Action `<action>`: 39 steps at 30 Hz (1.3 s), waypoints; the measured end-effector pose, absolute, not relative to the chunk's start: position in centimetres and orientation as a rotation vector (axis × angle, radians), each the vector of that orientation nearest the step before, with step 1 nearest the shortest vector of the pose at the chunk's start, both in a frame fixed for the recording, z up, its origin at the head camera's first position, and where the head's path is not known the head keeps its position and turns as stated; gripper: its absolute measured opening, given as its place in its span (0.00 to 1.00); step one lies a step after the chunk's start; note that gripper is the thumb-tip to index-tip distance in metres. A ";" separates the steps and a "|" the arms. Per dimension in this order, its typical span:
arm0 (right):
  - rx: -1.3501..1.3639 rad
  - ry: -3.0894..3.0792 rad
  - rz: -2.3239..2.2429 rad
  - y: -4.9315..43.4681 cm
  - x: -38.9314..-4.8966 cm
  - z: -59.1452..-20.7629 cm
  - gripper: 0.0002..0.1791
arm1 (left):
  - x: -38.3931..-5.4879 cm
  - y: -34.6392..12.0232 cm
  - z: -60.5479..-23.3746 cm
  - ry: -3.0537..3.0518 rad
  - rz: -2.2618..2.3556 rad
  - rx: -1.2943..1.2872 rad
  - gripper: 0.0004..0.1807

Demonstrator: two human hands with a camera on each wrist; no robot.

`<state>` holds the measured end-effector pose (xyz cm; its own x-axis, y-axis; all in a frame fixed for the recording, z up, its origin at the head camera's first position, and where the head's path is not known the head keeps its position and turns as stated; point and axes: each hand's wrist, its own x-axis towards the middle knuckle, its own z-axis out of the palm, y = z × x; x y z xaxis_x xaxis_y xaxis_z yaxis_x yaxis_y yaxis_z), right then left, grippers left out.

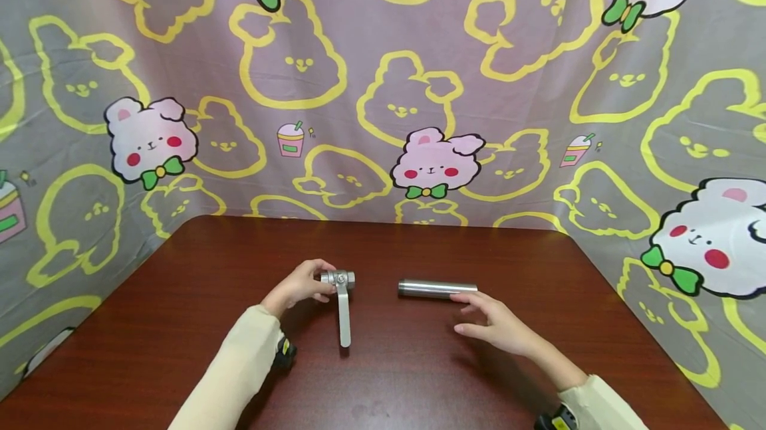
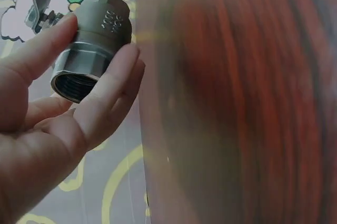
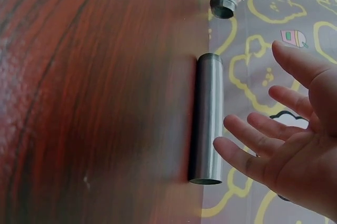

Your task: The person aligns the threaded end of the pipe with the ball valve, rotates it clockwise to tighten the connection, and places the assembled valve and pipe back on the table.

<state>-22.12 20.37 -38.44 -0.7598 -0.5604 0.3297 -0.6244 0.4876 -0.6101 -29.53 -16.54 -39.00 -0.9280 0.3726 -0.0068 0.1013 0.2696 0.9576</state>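
Observation:
A metal ball valve (image 1: 342,278) with a long lever handle (image 1: 344,318) is in my left hand (image 1: 304,286), thumb and fingers around its left end. In the left wrist view the valve (image 2: 97,45) shows a threaded opening facing the wrist. To the right, a steel pipe (image 1: 435,289) with a threaded left end lies on the table. My right hand (image 1: 499,327) is beside the pipe's right end, its fingers spread and relaxed with nothing in them. The right wrist view shows the pipe (image 3: 210,121) near those fingertips; whether they touch it, I cannot tell.
The dark red wooden table (image 1: 383,377) spans the lower view. A fabric curtain (image 1: 359,31) with cartoon rabbits hangs along its back and sides. A black wrist device (image 1: 284,353) sits on the left sleeve, and another (image 1: 556,419) on the right.

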 end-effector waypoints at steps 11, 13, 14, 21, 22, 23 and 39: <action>1.036 -2.646 1.160 20.5 -22.0 -38.5 0.27 | -27.9 -14.6 -38.2 2.282 1.881 0.560 0.23; 1.033 -2.643 1.157 20.6 -22.0 -38.5 0.26 | -27.5 -14.3 -38.1 2.292 1.888 0.557 0.24; 1.031 -2.643 1.157 20.6 -22.0 -38.5 0.26 | -27.3 -14.1 -38.1 2.297 1.890 0.552 0.24; 1.034 -2.627 1.176 20.8 -22.1 -38.7 0.25 | -25.6 -13.5 -37.6 2.326 1.816 0.583 0.25; 1.034 -2.626 1.178 20.8 -22.1 -38.7 0.25 | -25.3 -13.4 -37.5 2.314 1.815 0.592 0.25; 1.032 -2.629 1.184 20.8 -22.1 -38.7 0.25 | -25.1 -13.3 -37.5 2.302 1.817 0.601 0.25; 0.979 -2.662 1.101 21.9 -22.4 -38.4 0.26 | -22.7 -12.3 -36.6 2.324 1.798 0.710 0.24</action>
